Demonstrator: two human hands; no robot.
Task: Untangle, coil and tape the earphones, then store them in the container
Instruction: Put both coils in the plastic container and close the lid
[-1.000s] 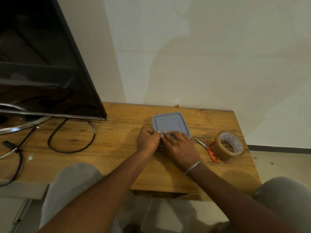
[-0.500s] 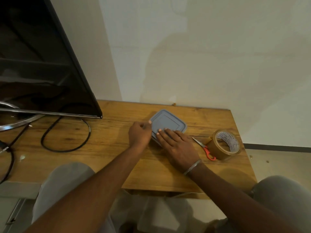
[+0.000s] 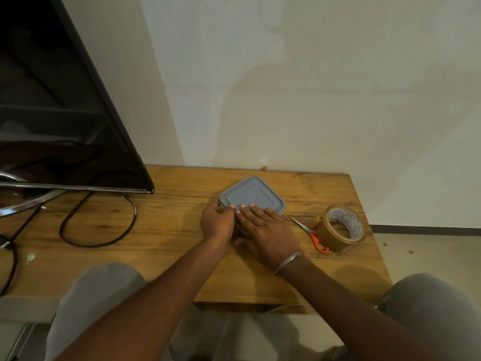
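Container (image 3: 256, 195): square, grey-blue, lid on, flat on the wooden table (image 3: 169, 256), right of middle, toward the wall side, turned so one corner points away from the person. The lid is opaque and hides the contents.

Left hand (image 3: 217, 222) is at the container's near-left corner. Its fingers are curled tight against the rim and it grips that corner. Whether the fingertips hook under the rim cannot be told.

Right hand (image 3: 265, 230) lies palm-down over the near part of the lid. Its fingers (image 3: 253, 209) are straight and close together, tips nearly meeting the left hand. It presses flat and clasps nothing. Its thumb (image 3: 240, 242) sits low at table level by the container's near side. There is a thin metal bangle (image 3: 287, 261) on the right wrist. Both forearms are bare and come in from the bottom of the view.

Right of the container lie small scissors (image 3: 309, 231) with orange handles, blades closed and pointing toward the container. Just beside them is a roll of brown packing tape (image 3: 341, 230), tilted, hole facing up, near the right end of the table. Whether the tape and scissors touch cannot be told.

On the left a black cable (image 3: 134, 213) loops on the tabletop below the bottom edge of a dark flat screen (image 3: 65, 113) with a curved metal stand (image 3: 28, 204). A plain pale wall (image 3: 312, 87) is behind. Knees in grey trousers (image 3: 99, 290) are at the table's near edge.
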